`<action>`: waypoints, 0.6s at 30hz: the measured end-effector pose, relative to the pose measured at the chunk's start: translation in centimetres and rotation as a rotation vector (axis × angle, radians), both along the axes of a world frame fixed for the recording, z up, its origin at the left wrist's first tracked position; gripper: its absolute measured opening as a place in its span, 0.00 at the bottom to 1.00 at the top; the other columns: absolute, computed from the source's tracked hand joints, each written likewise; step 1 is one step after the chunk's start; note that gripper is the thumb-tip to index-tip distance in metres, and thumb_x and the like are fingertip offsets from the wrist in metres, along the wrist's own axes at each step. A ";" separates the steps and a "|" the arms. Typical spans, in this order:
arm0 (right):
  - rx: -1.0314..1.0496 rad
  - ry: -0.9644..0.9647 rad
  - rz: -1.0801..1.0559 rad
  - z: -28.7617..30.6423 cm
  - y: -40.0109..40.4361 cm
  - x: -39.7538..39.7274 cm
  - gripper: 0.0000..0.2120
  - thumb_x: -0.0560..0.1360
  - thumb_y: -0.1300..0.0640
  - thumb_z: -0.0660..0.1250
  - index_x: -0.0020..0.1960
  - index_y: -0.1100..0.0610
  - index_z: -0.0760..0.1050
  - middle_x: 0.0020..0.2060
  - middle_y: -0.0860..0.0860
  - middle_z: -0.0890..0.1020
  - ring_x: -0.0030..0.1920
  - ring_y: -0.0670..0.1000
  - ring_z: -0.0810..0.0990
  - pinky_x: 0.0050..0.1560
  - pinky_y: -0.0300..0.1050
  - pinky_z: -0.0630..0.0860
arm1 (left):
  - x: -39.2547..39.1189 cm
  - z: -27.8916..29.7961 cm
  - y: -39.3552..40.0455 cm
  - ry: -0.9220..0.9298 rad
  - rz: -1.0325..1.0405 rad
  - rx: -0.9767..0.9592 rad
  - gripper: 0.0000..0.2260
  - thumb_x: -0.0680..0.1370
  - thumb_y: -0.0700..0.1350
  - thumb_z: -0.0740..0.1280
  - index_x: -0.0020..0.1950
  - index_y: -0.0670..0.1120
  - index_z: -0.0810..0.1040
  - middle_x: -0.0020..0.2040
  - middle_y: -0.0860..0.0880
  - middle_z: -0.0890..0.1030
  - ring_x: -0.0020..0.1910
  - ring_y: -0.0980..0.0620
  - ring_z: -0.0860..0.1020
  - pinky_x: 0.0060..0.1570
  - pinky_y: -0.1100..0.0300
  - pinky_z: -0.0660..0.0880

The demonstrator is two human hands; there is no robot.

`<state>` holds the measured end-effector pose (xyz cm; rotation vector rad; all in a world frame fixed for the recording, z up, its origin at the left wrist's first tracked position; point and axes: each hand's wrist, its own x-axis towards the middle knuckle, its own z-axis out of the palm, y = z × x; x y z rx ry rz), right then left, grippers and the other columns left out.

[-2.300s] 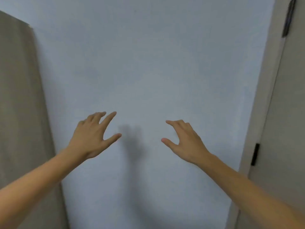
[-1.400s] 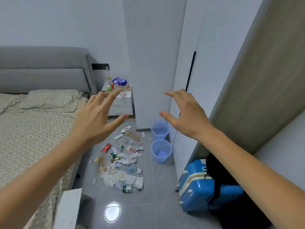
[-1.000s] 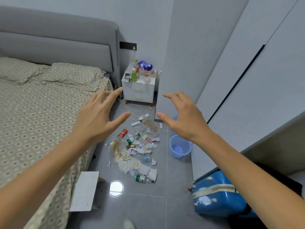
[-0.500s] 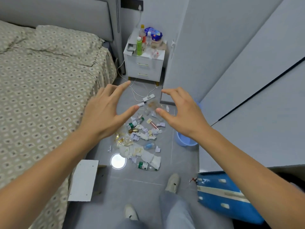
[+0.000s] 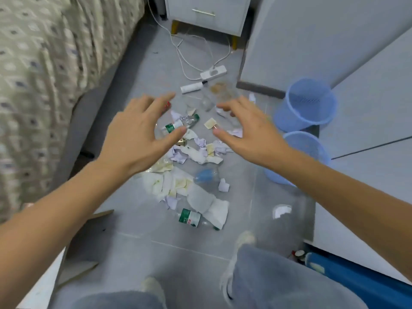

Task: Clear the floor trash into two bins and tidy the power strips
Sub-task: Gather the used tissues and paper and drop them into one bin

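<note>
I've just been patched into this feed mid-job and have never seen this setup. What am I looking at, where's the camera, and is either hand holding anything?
There is no machine here: a person works with two bare hands. The single picture comes from a camera worn on the head, looking forward and down. The left hand and right hand hover open above the floor, with no grip on anything.

On the floor lies a pile of crumpled paper with plastic bottles, one near the left hand and one nearer the feet. Beyond it lie two white power strips with cords. Two blue bins stand to the right, a bed on the left.
</note>
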<state>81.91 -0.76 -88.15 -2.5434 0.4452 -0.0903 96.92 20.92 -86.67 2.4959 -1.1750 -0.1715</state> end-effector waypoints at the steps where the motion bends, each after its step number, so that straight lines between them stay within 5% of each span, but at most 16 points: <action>1: 0.003 0.015 0.028 -4.1 -0.2 0.0 0.23 0.78 0.40 0.66 0.69 0.48 0.71 0.59 0.47 0.74 0.61 0.52 0.75 0.59 0.57 0.76 | 0.1 -4.0 -0.1 0.009 -0.009 0.007 0.30 0.79 0.68 0.60 0.78 0.56 0.65 0.63 0.50 0.75 0.62 0.46 0.73 0.56 0.48 0.72; 9: -0.058 0.107 0.158 -26.4 -2.2 -2.0 0.24 0.78 0.42 0.68 0.70 0.49 0.71 0.67 0.49 0.73 0.64 0.52 0.74 0.56 0.54 0.77 | -1.7 -27.8 -2.2 0.154 -0.028 0.077 0.30 0.78 0.67 0.60 0.77 0.56 0.66 0.66 0.50 0.75 0.65 0.46 0.73 0.58 0.46 0.74; 18: 0.006 0.087 0.064 -36.7 -1.5 -3.5 0.25 0.77 0.41 0.68 0.71 0.49 0.70 0.64 0.48 0.74 0.64 0.53 0.75 0.55 0.56 0.78 | -2.2 -38.4 -1.9 0.102 -0.064 0.092 0.28 0.79 0.66 0.60 0.76 0.57 0.67 0.61 0.51 0.75 0.60 0.48 0.73 0.49 0.53 0.73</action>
